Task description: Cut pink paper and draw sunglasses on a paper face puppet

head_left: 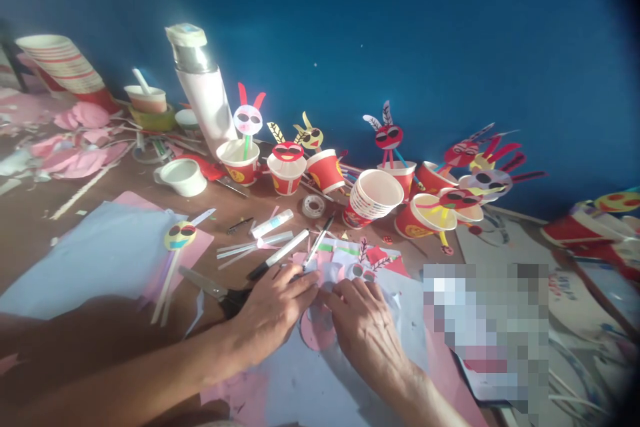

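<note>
My left hand point(277, 303) and my right hand point(365, 320) meet low over the blue paper, fingers bent and pressed down, tips almost touching. Small pale lilac paper point(331, 271) shows just beyond the fingertips; whatever the fingers grip is hidden. Partly under my right hand lies a pink paper circle point(316, 330). Dark oval eye shapes and red cut paper point(383, 260) lie past its knuckles. Scissors point(213, 285) rest beside my left wrist, their dark handles partly covered by it. A black-and-white marker point(277, 255) and a pen point(319, 240) lie beyond my left hand.
Red paper cups with paper-faced figures point(247, 120) line the blue wall. A cup stack point(375, 197), tape roll point(313, 206), white mug point(183, 177) and tall flask point(205, 100) stand nearer left and middle. A yellow-faced figure point(179, 237) lies left. A pixelated area covers the right.
</note>
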The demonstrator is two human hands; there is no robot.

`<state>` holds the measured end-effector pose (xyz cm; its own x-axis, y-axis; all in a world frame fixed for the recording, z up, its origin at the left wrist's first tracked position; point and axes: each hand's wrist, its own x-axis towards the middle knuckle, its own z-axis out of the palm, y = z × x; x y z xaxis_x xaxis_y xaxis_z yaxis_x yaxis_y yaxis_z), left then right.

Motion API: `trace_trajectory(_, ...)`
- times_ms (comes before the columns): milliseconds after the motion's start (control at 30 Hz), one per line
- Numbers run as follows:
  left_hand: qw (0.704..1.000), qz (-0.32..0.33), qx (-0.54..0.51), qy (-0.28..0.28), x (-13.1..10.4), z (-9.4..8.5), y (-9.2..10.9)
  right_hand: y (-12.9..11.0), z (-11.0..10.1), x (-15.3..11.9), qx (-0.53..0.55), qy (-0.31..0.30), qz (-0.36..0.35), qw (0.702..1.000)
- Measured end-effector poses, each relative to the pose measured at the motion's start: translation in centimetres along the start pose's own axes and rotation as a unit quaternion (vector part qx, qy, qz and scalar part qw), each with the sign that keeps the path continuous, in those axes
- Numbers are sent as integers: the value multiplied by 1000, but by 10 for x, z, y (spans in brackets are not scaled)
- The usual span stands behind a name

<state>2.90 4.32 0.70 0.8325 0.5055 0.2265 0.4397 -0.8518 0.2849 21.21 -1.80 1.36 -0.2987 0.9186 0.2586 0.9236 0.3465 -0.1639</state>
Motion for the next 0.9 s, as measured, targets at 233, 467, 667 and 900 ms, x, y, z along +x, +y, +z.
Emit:
trace_trajectory(233, 1000, -6, 1, 7, 1, -2, 2, 1, 4, -2, 21, 15, -14, 1000)
trace_trajectory(467, 1000, -12, 21, 6, -3, 3, 2, 8, -1, 5, 56, 29, -30, 998)
trace_trajectory(667, 999, -9, 40, 4, -5, 4, 2, 10, -20, 38, 55, 22, -16, 998)
trace_trajectory(900, 998, -8, 54, 10, -4, 2, 3, 0, -4, 106, -33, -40, -78, 996)
